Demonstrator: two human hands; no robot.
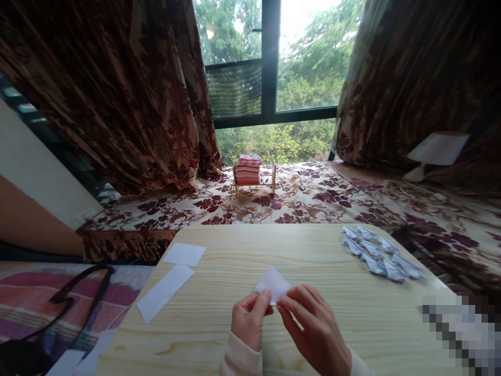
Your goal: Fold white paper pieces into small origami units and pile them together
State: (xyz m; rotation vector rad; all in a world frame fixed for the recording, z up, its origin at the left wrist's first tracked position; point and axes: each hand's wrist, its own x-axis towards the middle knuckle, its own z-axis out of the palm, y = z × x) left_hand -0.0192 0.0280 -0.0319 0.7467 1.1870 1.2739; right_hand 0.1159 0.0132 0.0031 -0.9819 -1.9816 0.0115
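A small square of white paper (274,282) is held up over the wooden table, one corner pointing away from me. My left hand (252,316) pinches its lower left edge between thumb and fingers. At its lower right edge, my right hand (313,321) has thumb and fingertips closed on the paper. To the left lie a white paper sheet (185,254) and a longer white paper strip (164,292), both flat. Several folded white paper boats (373,250) sit in a cluster at the table's far right.
The wooden table (219,240) has rounded far corners. Beyond it, a cloth-covered ledge holds a small wooden rack (254,184) with folded red-and-white cloths (248,169). A white lamp (437,149) stands right. More paper (96,352) lies at lower left, near a dark strap (94,295).
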